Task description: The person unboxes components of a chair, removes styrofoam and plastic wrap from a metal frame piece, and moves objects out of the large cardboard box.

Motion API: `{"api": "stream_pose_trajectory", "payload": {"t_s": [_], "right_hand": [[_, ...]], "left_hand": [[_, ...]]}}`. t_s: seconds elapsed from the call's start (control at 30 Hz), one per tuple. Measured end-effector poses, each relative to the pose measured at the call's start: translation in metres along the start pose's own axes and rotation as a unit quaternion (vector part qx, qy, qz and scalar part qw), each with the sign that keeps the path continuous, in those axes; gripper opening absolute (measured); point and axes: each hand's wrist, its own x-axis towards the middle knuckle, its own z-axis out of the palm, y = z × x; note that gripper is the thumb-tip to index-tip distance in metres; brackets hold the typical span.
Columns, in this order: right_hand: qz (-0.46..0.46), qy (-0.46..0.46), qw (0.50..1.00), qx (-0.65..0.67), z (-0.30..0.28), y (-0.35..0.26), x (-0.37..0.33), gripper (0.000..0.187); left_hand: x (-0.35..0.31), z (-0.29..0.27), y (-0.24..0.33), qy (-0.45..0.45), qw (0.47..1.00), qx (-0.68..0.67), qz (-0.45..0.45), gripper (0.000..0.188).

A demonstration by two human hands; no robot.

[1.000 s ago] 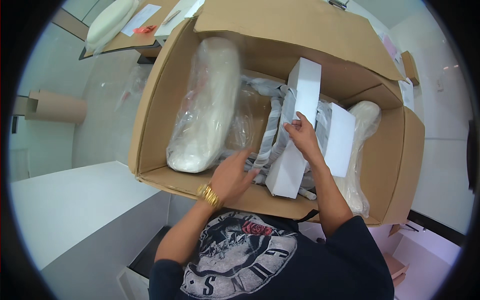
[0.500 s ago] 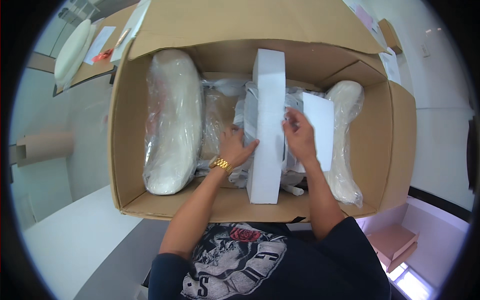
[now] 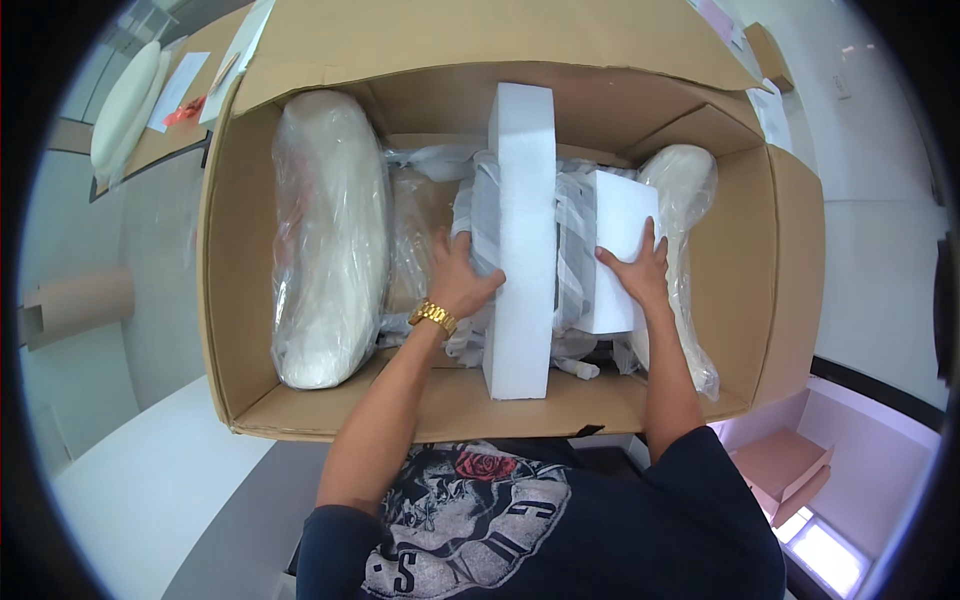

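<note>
A long white foam block [image 3: 522, 240] stands crosswise in the open cardboard box [image 3: 320, 418]. My left hand [image 3: 462, 278] is just left of it, fingers apart over the grey-wrapped bundle [image 3: 484, 200], thumb reaching the block's side. To the right, my right hand [image 3: 642, 272] spans a smaller white foam block [image 3: 622, 205], thumb at its left edge and fingers at its right edge. Grey wrapping also shows between the two blocks. What lies under the bundle is hidden.
A large cream cushion-like piece [image 3: 335, 240] in clear plastic fills the box's left end. A slimmer cream piece [image 3: 683, 190], also bagged, lies at the right. Behind rises a cardboard flap [image 3: 480, 35]. A side table [image 3: 185, 130] carries another cream piece [image 3: 120, 115].
My right hand has moved right from beside the long block onto the smaller foam block, which now sits straighter. My left hand stays by the long block. The whole view has shifted slightly.
</note>
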Motion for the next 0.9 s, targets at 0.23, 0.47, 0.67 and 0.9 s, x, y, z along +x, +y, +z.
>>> {"api": "stream_pose_trajectory", "payload": {"t_s": [0.23, 0.47, 0.67, 0.9], "right_hand": [[-0.033, -0.028, 0.999, -0.009, -0.013, 0.004, -0.008, 0.142], [-0.022, 0.032, 0.995, 0.090, -0.026, 0.068, 0.032, 0.136], [-0.123, -0.014, 0.968, 0.218, -0.020, 0.123, 0.046, 0.131], [-0.051, -0.090, 0.969, 0.224, -0.004, 0.113, 0.030, 0.128]], "left_hand": [[0.002, -0.002, -0.002, -0.033, 0.999, -0.008, 0.017, 0.079], [0.001, -0.008, 0.003, -0.040, 0.999, -0.028, 0.022, 0.077], [-0.001, -0.007, 0.008, -0.041, 0.999, -0.026, 0.020, 0.080], [0.002, -0.006, -0.003, -0.052, 0.999, 0.003, 0.011, 0.088]]}}
